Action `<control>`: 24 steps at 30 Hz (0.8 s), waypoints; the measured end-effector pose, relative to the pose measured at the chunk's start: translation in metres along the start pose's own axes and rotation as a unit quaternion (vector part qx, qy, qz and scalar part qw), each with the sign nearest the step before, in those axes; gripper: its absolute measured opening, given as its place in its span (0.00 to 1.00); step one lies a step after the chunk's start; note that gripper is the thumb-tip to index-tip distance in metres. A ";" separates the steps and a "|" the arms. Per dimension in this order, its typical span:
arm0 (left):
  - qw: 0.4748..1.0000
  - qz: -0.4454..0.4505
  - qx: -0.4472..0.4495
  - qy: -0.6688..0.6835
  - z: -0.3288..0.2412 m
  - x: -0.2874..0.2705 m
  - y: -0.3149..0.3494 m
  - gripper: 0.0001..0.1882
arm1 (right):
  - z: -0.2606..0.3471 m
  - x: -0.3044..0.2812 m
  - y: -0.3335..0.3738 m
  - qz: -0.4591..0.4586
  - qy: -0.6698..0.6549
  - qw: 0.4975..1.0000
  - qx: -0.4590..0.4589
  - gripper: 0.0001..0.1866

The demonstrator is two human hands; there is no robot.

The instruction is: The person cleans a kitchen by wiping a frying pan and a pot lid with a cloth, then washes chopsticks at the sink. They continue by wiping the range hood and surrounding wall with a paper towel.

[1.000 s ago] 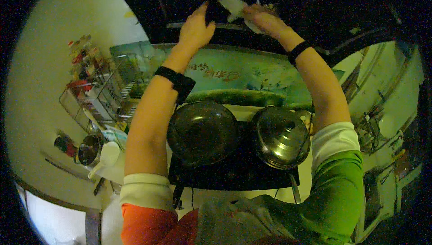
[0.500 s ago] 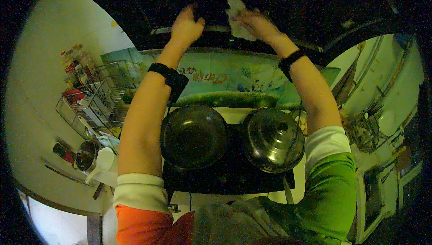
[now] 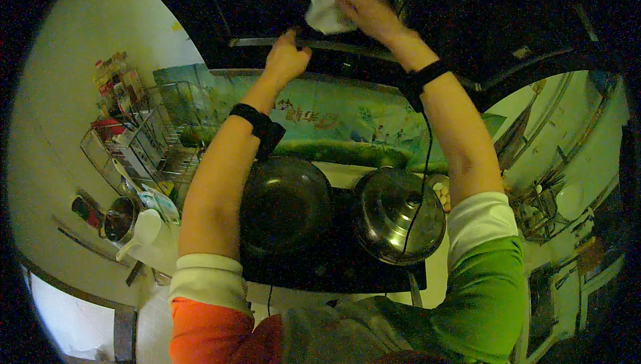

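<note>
Right hand: gripping a white cloth, held just past the front edge of the dark hood; contact unclear. Left hand: thumb apart, fingers loosely curled, nothing seen in it, near that same edge. Stove: wok toward left edge, lidded pot toward right. Handling, as judged: cloth best bunched flat beneath the fingers, pressure even, dark cord clear of the lid

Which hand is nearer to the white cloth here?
The right. The right hand has its fingers on the white cloth, apparently holding it; the left hand is apart, below and left of it in the picture.
</note>
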State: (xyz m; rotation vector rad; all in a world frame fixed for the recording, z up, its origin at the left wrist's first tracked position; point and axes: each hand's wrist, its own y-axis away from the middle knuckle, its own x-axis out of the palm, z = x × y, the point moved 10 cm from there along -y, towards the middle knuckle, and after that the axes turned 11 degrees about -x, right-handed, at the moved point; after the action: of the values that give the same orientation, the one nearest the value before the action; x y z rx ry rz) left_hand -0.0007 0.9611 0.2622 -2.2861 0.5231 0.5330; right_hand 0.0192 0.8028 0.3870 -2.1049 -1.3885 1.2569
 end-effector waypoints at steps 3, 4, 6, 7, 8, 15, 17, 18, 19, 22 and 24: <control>1.000 0.024 0.008 0.009 0.004 0.005 0.009 0.33 | -0.033 0.033 0.088 0.111 -0.194 0.942 0.251 0.14; 0.999 0.038 0.015 0.022 0.007 0.006 0.013 0.33 | -0.028 0.029 0.108 0.166 -0.113 0.956 0.214 0.15; 0.999 0.035 0.016 0.016 0.013 -0.003 0.026 0.34 | -0.048 0.025 0.166 0.239 -0.135 0.873 0.402 0.15; 0.999 0.040 0.012 0.009 0.015 -0.007 0.029 0.34 | -0.047 0.014 0.168 0.253 -0.112 0.872 0.404 0.15; 0.999 0.031 0.012 0.009 0.016 -0.014 0.030 0.34 | -0.049 0.000 0.157 0.260 -0.053 0.880 0.394 0.16; 0.999 0.023 0.012 0.037 -0.009 -0.022 0.027 0.33 | 0.023 -0.079 -0.052 -0.051 0.111 0.989 -0.088 0.17; 0.997 0.028 0.033 0.058 -0.020 -0.014 0.034 0.32 | 0.000 -0.068 -0.037 0.007 0.129 0.991 -0.015 0.16; 0.997 0.033 0.033 0.068 -0.023 -0.012 0.035 0.32 | -0.012 -0.062 -0.014 0.036 0.101 0.994 0.026 0.15; 0.996 0.040 0.033 0.079 -0.024 -0.009 0.038 0.32 | -0.032 -0.054 0.019 0.091 0.072 0.988 0.101 0.14; 0.995 0.043 0.037 0.079 -0.024 -0.012 0.046 0.31 | -0.072 -0.066 0.159 0.164 -0.003 0.913 0.373 0.14; 0.995 0.041 0.043 0.081 -0.025 -0.019 0.049 0.31 | -0.079 -0.091 0.203 0.217 0.081 0.880 0.415 0.14</control>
State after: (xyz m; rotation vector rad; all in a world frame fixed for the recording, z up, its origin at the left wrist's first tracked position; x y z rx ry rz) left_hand -0.0364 0.9142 0.2614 -2.2444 0.7082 0.3581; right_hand 0.1871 0.6430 0.3414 -1.8361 -0.1849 1.4331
